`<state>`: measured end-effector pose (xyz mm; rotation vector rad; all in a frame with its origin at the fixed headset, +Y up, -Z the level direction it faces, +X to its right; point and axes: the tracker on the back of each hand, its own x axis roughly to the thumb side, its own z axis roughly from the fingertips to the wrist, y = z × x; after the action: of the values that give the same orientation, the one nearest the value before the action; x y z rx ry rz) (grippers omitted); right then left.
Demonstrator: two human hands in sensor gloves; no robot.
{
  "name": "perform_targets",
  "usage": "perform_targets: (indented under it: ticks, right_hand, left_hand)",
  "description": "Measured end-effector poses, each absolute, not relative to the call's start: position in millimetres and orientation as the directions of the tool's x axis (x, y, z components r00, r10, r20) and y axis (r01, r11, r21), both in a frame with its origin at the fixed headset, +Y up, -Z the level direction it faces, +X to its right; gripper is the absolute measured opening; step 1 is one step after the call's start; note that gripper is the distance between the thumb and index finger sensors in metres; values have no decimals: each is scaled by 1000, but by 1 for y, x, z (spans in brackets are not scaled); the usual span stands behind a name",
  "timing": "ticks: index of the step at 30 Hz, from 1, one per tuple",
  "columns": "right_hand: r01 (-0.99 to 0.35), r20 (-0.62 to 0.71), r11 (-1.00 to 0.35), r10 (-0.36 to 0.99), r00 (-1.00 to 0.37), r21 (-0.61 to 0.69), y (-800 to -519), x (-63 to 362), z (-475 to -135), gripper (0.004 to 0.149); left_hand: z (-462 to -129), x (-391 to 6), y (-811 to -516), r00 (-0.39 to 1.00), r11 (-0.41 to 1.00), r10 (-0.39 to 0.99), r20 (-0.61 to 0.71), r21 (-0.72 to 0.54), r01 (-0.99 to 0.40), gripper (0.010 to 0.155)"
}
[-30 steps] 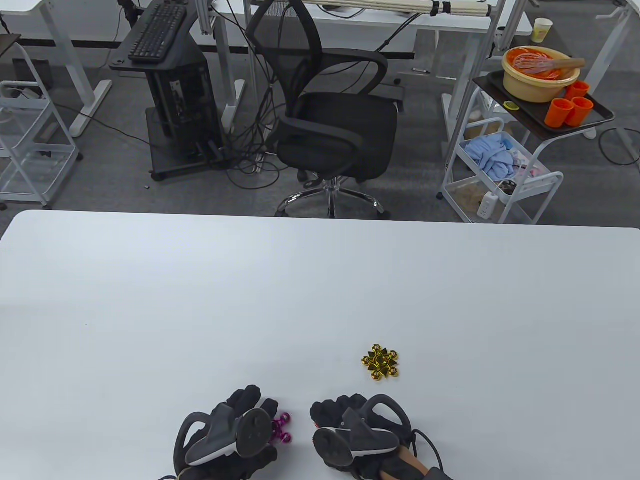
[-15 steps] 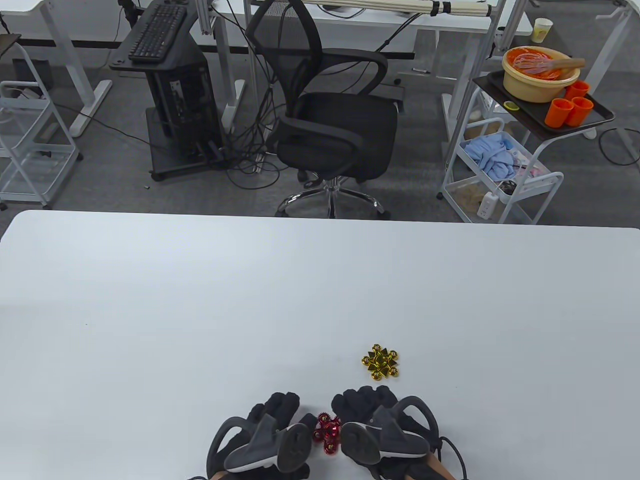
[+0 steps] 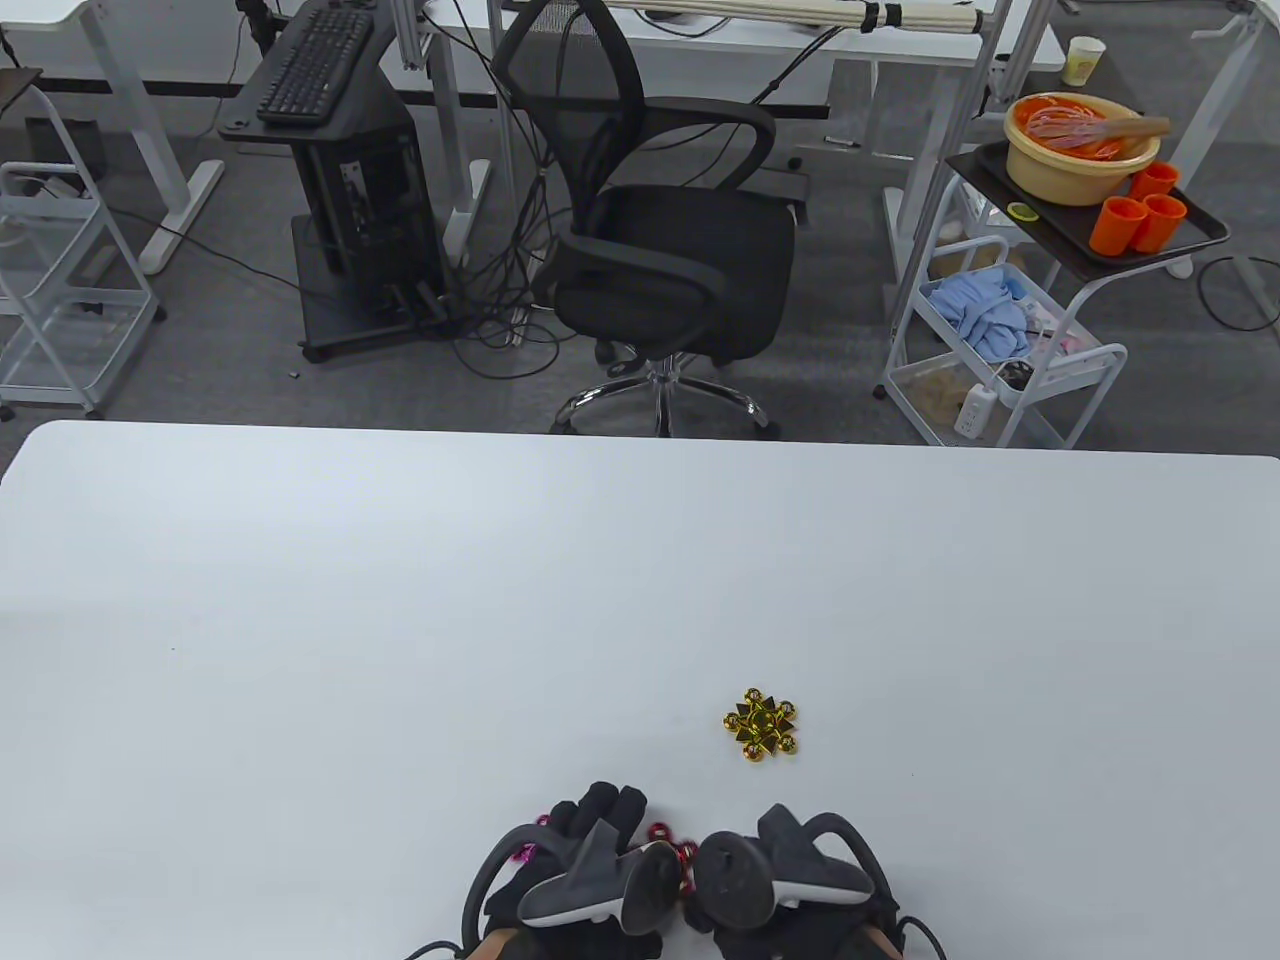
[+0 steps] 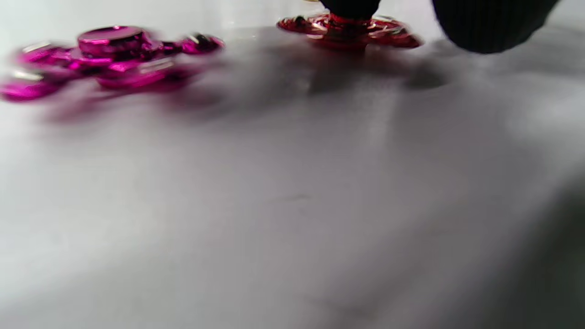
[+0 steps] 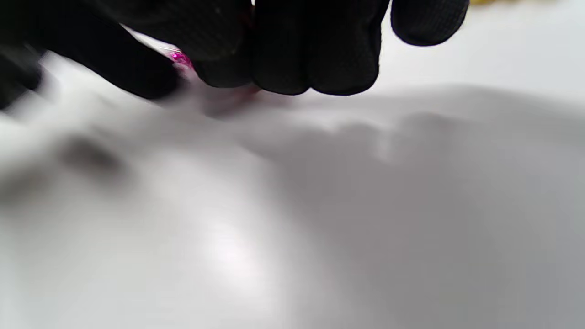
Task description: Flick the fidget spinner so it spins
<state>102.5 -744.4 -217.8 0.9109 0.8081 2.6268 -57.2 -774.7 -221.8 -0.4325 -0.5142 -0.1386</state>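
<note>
A red fidget spinner (image 3: 668, 836) lies on the white table (image 3: 400, 600) near its front edge, between my two hands and mostly hidden by them. In the left wrist view one left fingertip (image 4: 348, 6) presses on the hub of the red spinner (image 4: 349, 31), whose arms look smeared. A magenta spinner (image 4: 114, 55) lies flat to its left, also under my left hand (image 3: 605, 812) in the table view (image 3: 530, 850). My right hand (image 3: 785, 875) sits just right of the red spinner, its fingertips (image 5: 315, 68) down at the table beside it. A gold spinner (image 3: 761, 725) lies apart, farther back.
Beyond the table's far edge stand a black office chair (image 3: 660, 240), a computer stand (image 3: 340, 180) and a white cart (image 3: 1010, 340) with an orange bowl (image 3: 1082, 145) and cups. Bare white table surface stretches to the left, right and back.
Both hands have moved right and closed in on each other. The left hand has left the magenta spinner and now presses the red one; the gap between the hands has shrunk.
</note>
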Motion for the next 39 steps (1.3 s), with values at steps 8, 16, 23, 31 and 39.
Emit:
perform_targets:
  ticks: [8, 16, 23, 31, 39]
  right_hand:
    - [-61, 441, -953, 194, -876, 298, -738, 136, -219, 42]
    - [-62, 330, -968, 142, -933, 242, -740, 159, -244, 63]
    - [-58, 237, -975, 109, -965, 213, -753, 160, -303, 86]
    - [-15, 158, -961, 61, -986, 277, -781, 138, -355, 94]
    - [-9, 154, -957, 56, -986, 291, -785, 136, -362, 86]
  left_hand:
    - [-223, -59, -774, 865, 895, -12, 502, -381, 234, 73]
    - [-211, -89, -732, 865, 972, 120, 487, -236, -2, 79]
    - [-208, -132, -727, 894, 974, 202, 400, -180, -139, 79]
    - [-210, -127, -733, 907, 979, 172, 385, -172, -113, 80]
    - [-215, -130, -737, 913, 978, 166, 372, -184, -103, 79]
